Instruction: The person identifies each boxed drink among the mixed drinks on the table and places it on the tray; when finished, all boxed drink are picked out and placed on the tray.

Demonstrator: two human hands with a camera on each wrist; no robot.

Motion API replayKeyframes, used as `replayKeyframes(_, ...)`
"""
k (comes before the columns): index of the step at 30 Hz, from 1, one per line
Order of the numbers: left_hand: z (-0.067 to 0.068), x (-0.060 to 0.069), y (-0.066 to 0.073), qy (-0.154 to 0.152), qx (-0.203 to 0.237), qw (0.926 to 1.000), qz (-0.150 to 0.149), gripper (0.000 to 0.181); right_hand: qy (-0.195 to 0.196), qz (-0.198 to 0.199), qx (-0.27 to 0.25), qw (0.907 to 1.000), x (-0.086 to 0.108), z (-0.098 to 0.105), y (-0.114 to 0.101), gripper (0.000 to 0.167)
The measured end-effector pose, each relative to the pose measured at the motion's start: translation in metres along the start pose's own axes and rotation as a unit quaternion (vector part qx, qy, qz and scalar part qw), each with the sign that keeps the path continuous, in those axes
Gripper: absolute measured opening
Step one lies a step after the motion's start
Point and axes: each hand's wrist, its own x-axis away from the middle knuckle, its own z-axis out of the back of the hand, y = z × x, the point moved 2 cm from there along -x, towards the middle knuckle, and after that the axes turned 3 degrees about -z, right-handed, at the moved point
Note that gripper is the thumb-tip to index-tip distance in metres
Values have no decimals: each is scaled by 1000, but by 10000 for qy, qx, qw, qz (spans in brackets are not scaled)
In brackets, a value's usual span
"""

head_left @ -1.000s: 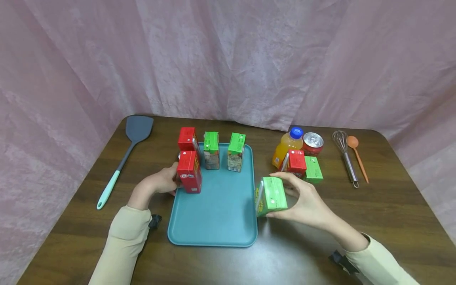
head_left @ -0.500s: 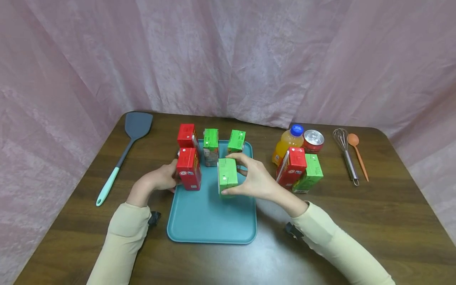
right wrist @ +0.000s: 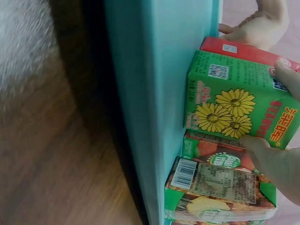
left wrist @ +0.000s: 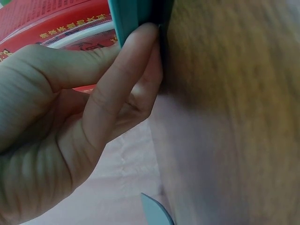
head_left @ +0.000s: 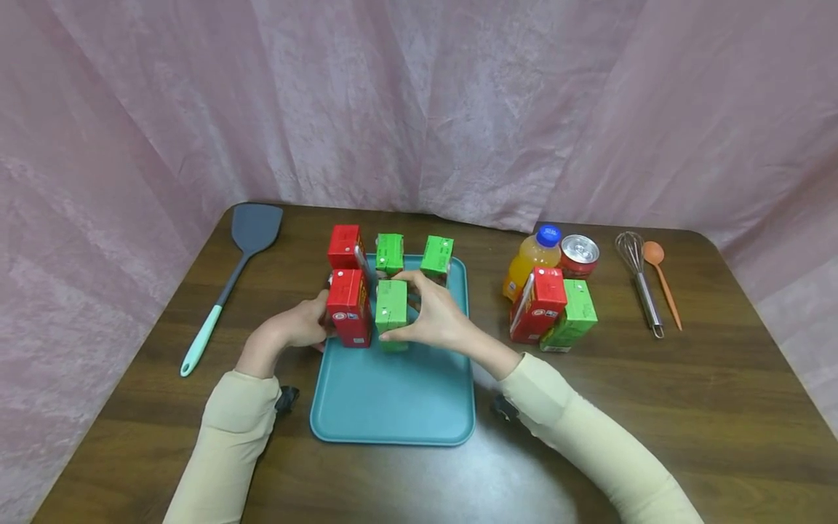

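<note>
left hand (head_left: 300, 322) — at tray edge (left wrist: 125, 21)

"What patterns the held green carton (right wrist: 236, 105)?"

"Yellow flowers with dark outlines, red and yellow lettering, and a black-and-white code."

"And the tray (head_left: 393, 407)?"

"Plain teal."

"The red cartons (head_left: 349, 313)?"

"Bright red, with white and yellow print."

"And the bottle (head_left: 529, 266) and can (head_left: 578, 268)?"

"The bottle is orange with a blue cap (head_left: 548, 234); the can, red beneath a silver top."

"The spatula (head_left: 233, 279)?"

"Charcoal blade (head_left: 255, 227), mint handle (head_left: 201, 342); the whisk (head_left: 639, 280) is silver, the spoon (head_left: 664, 284) orange."

"And the curtain (head_left: 419, 109)?"

"Dusty pink; the counter (head_left: 707, 407) is wood-grained brown."
</note>
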Motion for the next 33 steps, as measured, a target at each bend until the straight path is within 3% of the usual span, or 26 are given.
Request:
replayKeyframes(7,1,-2,1,2,-48,10000,-22,59,-83,-78,-72,9999,3,0,0,89)
replayKeyframes(13,1,-2,1,-23,-88,10000,-4,59,141,150,-188,9996,19,22,1,88)
replayKeyframes(19,1,0,-1,-40,-93,9999,98,60,377,649,260,9968,50,55,0,76)
replayKeyframes(25,1,0,-2,-30,-66,9999,103,60,741,1046,935,9873,86,93,-2,72)
replayKeyframes(33,1,-1,-2,12,-34,9999,-98,56,1082,912,1345,9808,129,132,16,74)
